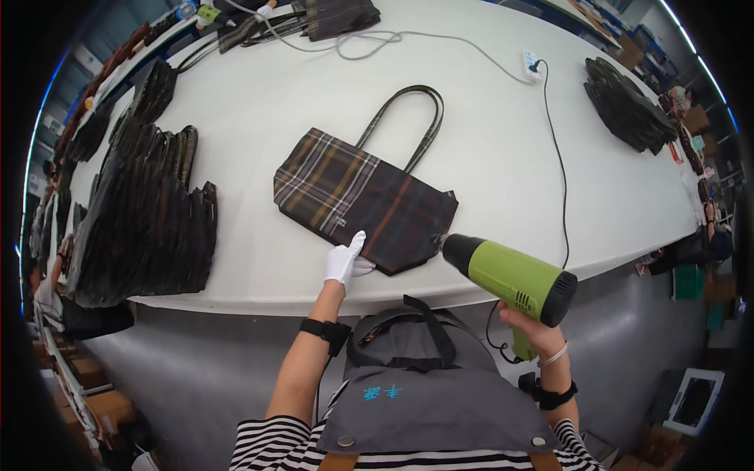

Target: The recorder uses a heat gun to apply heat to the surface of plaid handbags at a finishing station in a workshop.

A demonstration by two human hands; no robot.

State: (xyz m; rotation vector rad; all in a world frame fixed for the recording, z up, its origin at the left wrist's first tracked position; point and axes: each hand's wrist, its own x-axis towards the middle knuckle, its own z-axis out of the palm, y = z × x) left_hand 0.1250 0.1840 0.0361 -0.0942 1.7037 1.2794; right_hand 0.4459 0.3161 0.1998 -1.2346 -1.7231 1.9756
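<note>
A plaid tote bag (365, 200) lies flat on the white table, tilted, its dark handle loop (432, 133) spread away from me. My left hand (345, 263), in a white glove, grips the bag's near edge, thumb on top and the other fingers low at the rim. In my bare right hand (534, 330) is a green heat gun (510, 275) with a black nozzle. It is held by its handle, nozzle pointing left at the bag's lower right corner and very close to it. Whether the nozzle touches the fabric, I cannot tell.
Tall stacks of dark folded bags (149, 220) stand on the left of the table (503, 149). Another pile (628, 106) lies far right. A black cord (560, 165) runs to a white power strip (532, 64). At the far edge, another person's gloved hand (267, 9) shows near more bags.
</note>
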